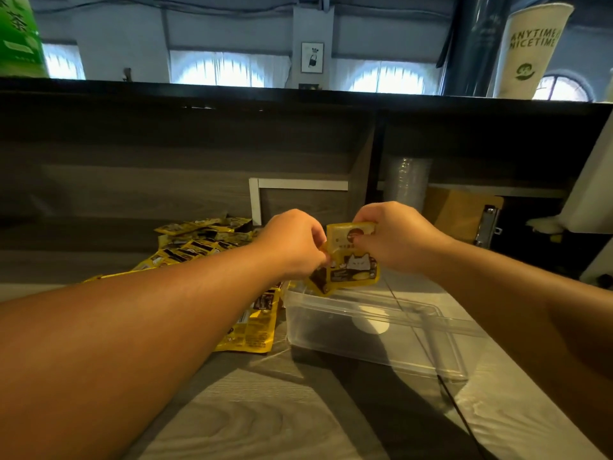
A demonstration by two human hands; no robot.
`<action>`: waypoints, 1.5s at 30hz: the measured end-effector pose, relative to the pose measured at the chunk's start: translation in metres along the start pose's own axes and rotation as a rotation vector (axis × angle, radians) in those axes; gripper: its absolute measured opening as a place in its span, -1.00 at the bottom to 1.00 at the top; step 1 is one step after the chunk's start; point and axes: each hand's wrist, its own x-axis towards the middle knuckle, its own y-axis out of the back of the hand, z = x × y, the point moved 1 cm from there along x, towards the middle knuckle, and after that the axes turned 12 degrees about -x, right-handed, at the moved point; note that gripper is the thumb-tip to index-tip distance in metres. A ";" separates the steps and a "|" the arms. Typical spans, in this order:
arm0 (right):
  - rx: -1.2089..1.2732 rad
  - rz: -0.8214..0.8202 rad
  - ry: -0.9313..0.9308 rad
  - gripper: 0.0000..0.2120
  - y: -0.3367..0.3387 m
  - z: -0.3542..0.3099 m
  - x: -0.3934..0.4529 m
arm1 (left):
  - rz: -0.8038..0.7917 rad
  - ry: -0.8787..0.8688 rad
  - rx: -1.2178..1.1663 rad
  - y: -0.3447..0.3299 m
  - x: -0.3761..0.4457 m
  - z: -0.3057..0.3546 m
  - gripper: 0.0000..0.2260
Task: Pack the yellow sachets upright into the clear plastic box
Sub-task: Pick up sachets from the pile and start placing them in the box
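Both my hands hold yellow sachets just above the far left corner of the clear plastic box (374,340). My right hand (394,240) pinches the top of an upright sachet with a white cat printed on it (353,260). My left hand (292,247) grips a second sachet (319,281) at its left edge, partly tucked behind the first. The box looks empty, with only a white round mark showing through its bottom. A pile of loose yellow sachets (205,240) lies on the wooden counter left of the box, partly hidden by my left forearm.
A dark raised counter wall (199,144) stands behind the workspace. A stack of clear cups (406,184), a brown board with a metal clip (464,214) and a white object (590,200) are at the back right. A thin black cable (461,413) runs past the box.
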 end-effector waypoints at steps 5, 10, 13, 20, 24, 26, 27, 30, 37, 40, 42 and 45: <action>0.019 0.056 0.019 -0.89 0.001 -0.001 -0.001 | -0.035 -0.105 -0.002 0.000 0.002 0.009 -0.52; -0.018 0.069 -0.025 -0.91 0.013 0.012 -0.006 | -0.131 -0.217 0.069 0.006 0.001 0.015 -0.53; -0.053 0.093 -0.051 -0.89 0.015 0.023 -0.010 | -0.099 -0.249 0.116 0.009 0.003 0.010 -0.51; -0.121 0.090 0.001 -0.91 0.014 0.023 -0.006 | 0.058 -0.291 0.234 0.008 0.010 -0.001 -0.83; -0.250 0.081 -0.014 -0.96 0.004 0.014 0.000 | -0.030 -0.208 0.350 0.004 0.019 -0.005 -0.80; -0.383 0.070 -0.007 -0.91 0.001 0.009 0.002 | -0.039 -0.173 0.288 0.003 0.024 -0.004 -0.75; -0.442 0.063 -0.003 -0.88 0.000 0.006 0.003 | -0.037 -0.166 0.273 0.003 0.026 -0.003 -0.73; -0.547 0.021 -0.020 -0.79 -0.001 0.002 0.008 | -0.105 -0.120 0.277 0.004 0.029 0.000 -0.72; -0.731 0.021 -0.003 -0.68 -0.007 0.000 0.005 | -0.152 -0.066 0.240 0.003 0.020 0.003 -0.64; -0.705 0.028 -0.019 -0.66 -0.002 -0.004 -0.002 | -0.096 -0.077 0.134 0.009 0.013 0.003 -0.51; -0.686 0.063 -0.002 -0.60 0.002 -0.010 -0.009 | -0.009 -0.076 0.021 0.015 0.004 0.000 -0.54; -0.569 0.092 0.012 -0.55 0.011 -0.026 -0.021 | 0.097 -0.065 -0.085 0.026 -0.016 -0.013 -0.64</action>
